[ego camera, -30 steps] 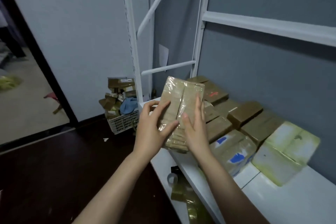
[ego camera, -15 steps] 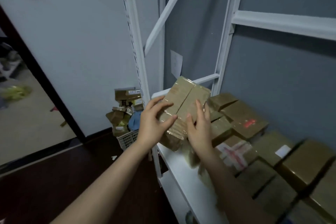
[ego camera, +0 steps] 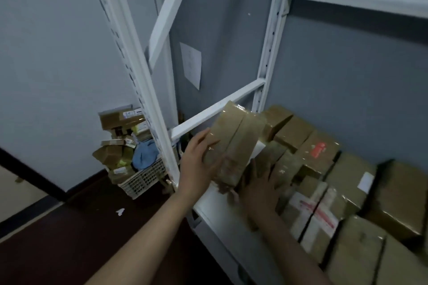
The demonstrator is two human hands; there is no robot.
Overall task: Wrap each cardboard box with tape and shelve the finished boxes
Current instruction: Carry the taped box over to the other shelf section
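A tape-wrapped cardboard box (ego camera: 234, 141) hangs tilted just above the left end of the white shelf (ego camera: 220, 213). My left hand (ego camera: 199, 164) grips its left edge, fingers curled onto the glossy front. Lower and to the right, my right hand (ego camera: 261, 190) lies flat with straight, spread fingers against the small boxes (ego camera: 282, 164) beside the held box. It holds nothing. The held box's bottom corner is near the shelf board; whether it touches is unclear.
Several taped boxes (ego camera: 319, 152) fill the shelf to the right, up to the grey wall. A white upright post (ego camera: 139, 71) and a crossbar (ego camera: 217, 109) frame the shelf's left end. A white basket (ego camera: 143, 176) heaped with boxes stands on the dark floor.
The box has come down and forward toward the shelf's left end. My right hand has left the box's front and dropped onto the shelved boxes. The view has moved closer.
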